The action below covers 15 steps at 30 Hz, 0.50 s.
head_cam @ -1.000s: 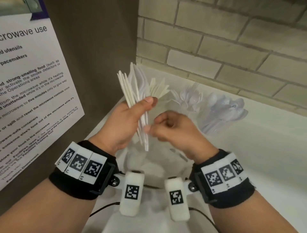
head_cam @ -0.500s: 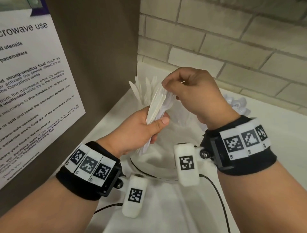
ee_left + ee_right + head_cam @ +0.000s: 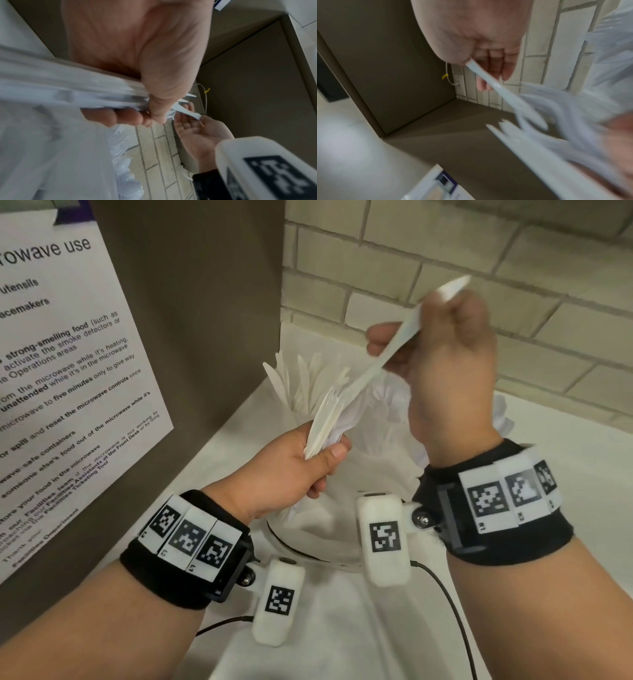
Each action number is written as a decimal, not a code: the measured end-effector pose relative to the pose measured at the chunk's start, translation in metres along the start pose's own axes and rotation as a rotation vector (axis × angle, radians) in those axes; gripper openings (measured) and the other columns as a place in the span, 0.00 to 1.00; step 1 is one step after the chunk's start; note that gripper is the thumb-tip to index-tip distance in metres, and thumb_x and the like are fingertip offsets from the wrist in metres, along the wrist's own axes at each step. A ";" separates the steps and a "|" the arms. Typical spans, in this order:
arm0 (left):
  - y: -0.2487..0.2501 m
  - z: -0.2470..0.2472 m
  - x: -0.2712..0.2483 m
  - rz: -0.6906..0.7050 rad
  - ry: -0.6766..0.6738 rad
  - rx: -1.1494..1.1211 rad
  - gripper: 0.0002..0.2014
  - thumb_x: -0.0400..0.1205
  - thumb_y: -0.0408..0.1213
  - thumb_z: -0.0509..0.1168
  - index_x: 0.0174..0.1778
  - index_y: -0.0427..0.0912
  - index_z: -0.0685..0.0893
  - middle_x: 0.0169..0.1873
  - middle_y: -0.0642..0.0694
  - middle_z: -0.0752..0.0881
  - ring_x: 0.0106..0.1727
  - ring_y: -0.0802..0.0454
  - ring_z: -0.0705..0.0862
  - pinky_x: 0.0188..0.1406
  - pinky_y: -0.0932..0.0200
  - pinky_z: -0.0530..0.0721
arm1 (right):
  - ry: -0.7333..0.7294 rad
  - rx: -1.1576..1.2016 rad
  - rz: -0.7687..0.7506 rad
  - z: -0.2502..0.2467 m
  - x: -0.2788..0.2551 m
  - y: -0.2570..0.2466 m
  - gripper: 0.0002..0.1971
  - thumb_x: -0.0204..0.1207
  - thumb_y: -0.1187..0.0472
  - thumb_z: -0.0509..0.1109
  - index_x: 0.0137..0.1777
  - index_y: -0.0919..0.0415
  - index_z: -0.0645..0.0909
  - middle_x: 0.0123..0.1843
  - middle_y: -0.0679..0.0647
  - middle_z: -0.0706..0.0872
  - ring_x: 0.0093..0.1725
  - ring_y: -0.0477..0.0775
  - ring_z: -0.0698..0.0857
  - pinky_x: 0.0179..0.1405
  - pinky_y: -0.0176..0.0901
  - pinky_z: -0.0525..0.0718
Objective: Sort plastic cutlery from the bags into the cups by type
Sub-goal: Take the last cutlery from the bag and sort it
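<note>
My left hand (image 3: 329, 453) grips a bundle of white plastic knives (image 3: 325, 422) low over the counter; the left wrist view shows the bundle (image 3: 68, 92) under my thumb. My right hand (image 3: 404, 337) is raised above it and pinches a single white knife (image 3: 394, 350), which slants up to the right while its lower end still touches the bundle. The right wrist view shows the single knife (image 3: 488, 77) between my thumb and fingers. Behind the bundle stands a cup of upright knives (image 3: 298, 385). Forks (image 3: 120, 136) and spoons (image 3: 130, 178) stand further right, mostly hidden behind my right wrist in the head view.
A brown panel with a microwave notice (image 3: 68, 371) closes off the left. A brick wall (image 3: 513, 268) runs along the back. A clear plastic bag (image 3: 318, 529) lies on the white counter (image 3: 342, 628) under my hands, with black cables (image 3: 445, 587) beside it.
My right hand has gone from beside the bundle to its top, then risen up and to the right, drawing one knife out. My left hand has lowered with the bundle.
</note>
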<state>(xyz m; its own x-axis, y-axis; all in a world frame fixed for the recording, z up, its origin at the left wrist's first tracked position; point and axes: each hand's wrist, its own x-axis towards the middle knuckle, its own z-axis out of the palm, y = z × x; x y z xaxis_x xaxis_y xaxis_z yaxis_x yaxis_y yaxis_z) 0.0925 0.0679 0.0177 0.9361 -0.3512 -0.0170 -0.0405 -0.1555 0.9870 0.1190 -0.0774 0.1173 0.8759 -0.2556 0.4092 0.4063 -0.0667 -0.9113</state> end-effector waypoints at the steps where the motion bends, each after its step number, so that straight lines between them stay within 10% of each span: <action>1: -0.001 0.000 0.000 -0.015 0.001 0.008 0.08 0.85 0.42 0.63 0.55 0.44 0.82 0.26 0.58 0.78 0.27 0.58 0.78 0.36 0.55 0.83 | 0.049 0.092 -0.039 -0.002 0.001 -0.007 0.07 0.88 0.60 0.54 0.48 0.61 0.69 0.28 0.58 0.85 0.30 0.61 0.86 0.35 0.52 0.88; 8: -0.002 0.002 0.009 -0.011 0.177 0.193 0.08 0.83 0.46 0.64 0.53 0.48 0.77 0.35 0.54 0.80 0.31 0.56 0.78 0.34 0.58 0.79 | -0.061 -0.092 -0.088 0.002 -0.005 0.009 0.12 0.82 0.49 0.62 0.43 0.56 0.74 0.26 0.51 0.70 0.24 0.53 0.70 0.27 0.45 0.71; 15: -0.003 0.000 0.019 -0.002 0.305 0.280 0.25 0.78 0.52 0.64 0.69 0.48 0.72 0.56 0.54 0.85 0.54 0.57 0.85 0.52 0.55 0.85 | -0.375 -0.567 0.139 0.010 -0.032 0.040 0.25 0.60 0.35 0.78 0.34 0.59 0.81 0.26 0.46 0.85 0.28 0.45 0.84 0.31 0.43 0.82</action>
<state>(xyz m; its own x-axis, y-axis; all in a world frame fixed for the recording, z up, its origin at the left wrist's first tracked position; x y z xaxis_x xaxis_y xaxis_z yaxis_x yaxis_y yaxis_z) 0.1101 0.0614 0.0141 0.9951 -0.0681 0.0712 -0.0931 -0.4159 0.9046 0.1095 -0.0623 0.0684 0.9822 0.0457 0.1823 0.1749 -0.5772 -0.7976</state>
